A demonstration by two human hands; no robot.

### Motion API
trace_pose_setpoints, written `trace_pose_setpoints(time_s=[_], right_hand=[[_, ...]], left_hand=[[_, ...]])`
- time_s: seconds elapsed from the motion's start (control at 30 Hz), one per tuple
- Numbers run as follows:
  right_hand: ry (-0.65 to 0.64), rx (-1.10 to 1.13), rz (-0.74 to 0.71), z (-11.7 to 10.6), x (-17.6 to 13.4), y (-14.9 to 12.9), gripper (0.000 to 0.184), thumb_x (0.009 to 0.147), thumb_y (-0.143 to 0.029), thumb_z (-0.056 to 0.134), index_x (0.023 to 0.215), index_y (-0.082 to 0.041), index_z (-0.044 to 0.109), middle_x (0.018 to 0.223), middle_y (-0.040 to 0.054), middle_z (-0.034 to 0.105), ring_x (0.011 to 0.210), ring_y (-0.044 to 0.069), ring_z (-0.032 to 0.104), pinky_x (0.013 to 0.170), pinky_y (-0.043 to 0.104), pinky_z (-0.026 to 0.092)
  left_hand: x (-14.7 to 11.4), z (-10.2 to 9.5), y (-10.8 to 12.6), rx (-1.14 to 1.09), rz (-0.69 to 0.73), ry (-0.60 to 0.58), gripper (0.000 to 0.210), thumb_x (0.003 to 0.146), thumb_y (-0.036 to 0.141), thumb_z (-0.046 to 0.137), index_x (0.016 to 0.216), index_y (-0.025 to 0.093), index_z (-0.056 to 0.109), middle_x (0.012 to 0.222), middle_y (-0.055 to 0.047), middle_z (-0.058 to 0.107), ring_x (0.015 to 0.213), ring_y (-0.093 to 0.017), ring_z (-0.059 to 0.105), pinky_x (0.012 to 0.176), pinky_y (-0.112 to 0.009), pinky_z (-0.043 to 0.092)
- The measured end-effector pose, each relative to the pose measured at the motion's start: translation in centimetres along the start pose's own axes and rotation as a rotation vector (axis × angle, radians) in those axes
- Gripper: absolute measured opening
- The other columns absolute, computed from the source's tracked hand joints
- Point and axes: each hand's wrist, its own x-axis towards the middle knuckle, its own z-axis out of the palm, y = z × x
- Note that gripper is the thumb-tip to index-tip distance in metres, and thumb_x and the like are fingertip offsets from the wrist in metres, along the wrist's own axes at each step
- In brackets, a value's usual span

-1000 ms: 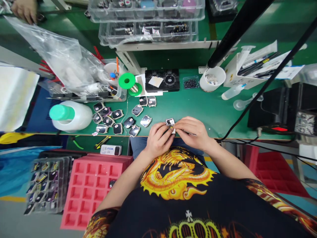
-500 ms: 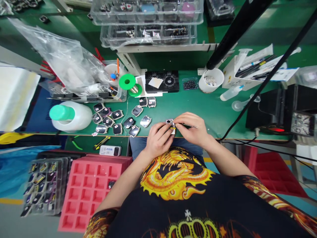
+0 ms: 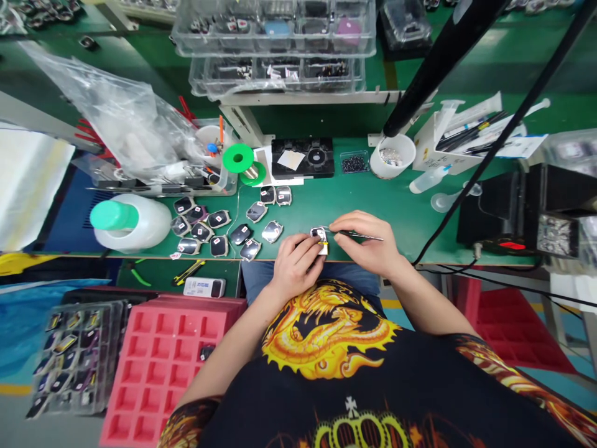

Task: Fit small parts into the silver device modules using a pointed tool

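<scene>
My left hand (image 3: 295, 264) holds a small square watch case (image 3: 319, 236) at the front edge of the green bench (image 3: 401, 211); a yellow bit shows under the case. My right hand (image 3: 366, 242) is closed on thin metal tweezers (image 3: 364, 236), whose tail points right and whose tip is at the case. Several similar watch cases (image 3: 219, 227) lie in a loose group on the bench to the left of my hands.
A white bottle with a green cap (image 3: 128, 221) lies at the left. A green solder spool (image 3: 239, 158), black jig (image 3: 303, 155), white cup (image 3: 392, 155) and clear parts trays (image 3: 275, 37) stand behind. A red foam tray (image 3: 163, 361) sits lower left. Black cables (image 3: 489, 155) cross the right side.
My right hand has drawn slightly to the right, so more of the tweezers shows. Both hands stay at the case. The view has tilted a little.
</scene>
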Motion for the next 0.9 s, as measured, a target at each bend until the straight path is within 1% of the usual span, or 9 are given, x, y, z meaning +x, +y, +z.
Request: trace_pose_setpoints(time_s=[0.1,0.2,0.47,0.6,0.73,0.9], right_hand=[[-0.097,0.007,0.037,0.2,-0.8,0.4,0.014,0.101,-0.016,0.072,0.111,-0.023,0.078,0.107,0.0042,0.081,0.097,0.020,0.076,0.090,0.039,0.061],[-0.144,-0.006,0.050,0.4,-1.2,0.8,0.015,0.102,-0.015,0.070,0.112,-0.023,0.078,0.108,0.0039,0.081,0.099,0.020,0.075,0.092,0.040,0.061],[-0.157,-0.011,0.021,0.5,-1.0,1.2,0.015,0.103,-0.015,0.070,0.114,-0.023,0.076,0.109,0.0036,0.081,0.099,0.019,0.075,0.091,0.038,0.061],[-0.168,-0.011,0.005,0.7,-1.0,1.4,0.016,0.103,-0.013,0.070,0.114,-0.022,0.076,0.109,0.0033,0.081,0.099,0.018,0.075,0.091,0.038,0.060],[-0.182,-0.023,-0.039,0.8,-1.0,1.6,0.017,0.103,-0.012,0.068,0.114,-0.023,0.076,0.109,0.0036,0.081,0.099,0.019,0.075,0.091,0.040,0.061],[-0.145,-0.076,-0.099,0.9,-0.9,1.5,0.020,0.103,-0.009,0.068,0.115,-0.023,0.076,0.108,0.0040,0.082,0.098,0.021,0.076,0.090,0.041,0.062]], left_hand=[[-0.1,0.1,-0.1,-0.006,0.000,-0.004,0.046,0.093,0.018,0.078,0.138,0.026,0.069,0.133,-0.009,0.079,0.126,-0.033,0.067,0.105,-0.054,0.057],[-0.1,0.2,-0.2,-0.014,-0.003,-0.006,0.046,0.093,0.019,0.078,0.138,0.027,0.070,0.133,-0.008,0.079,0.126,-0.033,0.067,0.105,-0.054,0.056],[0.0,0.2,-0.1,-0.022,0.005,0.020,0.048,0.092,0.017,0.079,0.139,0.027,0.070,0.133,-0.009,0.080,0.126,-0.033,0.067,0.105,-0.054,0.056],[-0.1,0.1,-0.2,-0.017,0.006,0.001,0.049,0.093,0.017,0.078,0.140,0.026,0.069,0.134,-0.009,0.079,0.126,-0.033,0.066,0.105,-0.054,0.056],[-0.2,0.1,-0.3,-0.015,-0.015,-0.019,0.044,0.094,0.019,0.076,0.138,0.027,0.071,0.135,-0.009,0.079,0.127,-0.033,0.067,0.106,-0.055,0.056],[-0.2,0.0,-0.2,-0.014,-0.017,-0.022,0.042,0.095,0.020,0.076,0.136,0.027,0.071,0.135,-0.009,0.079,0.126,-0.033,0.067,0.106,-0.055,0.056]])
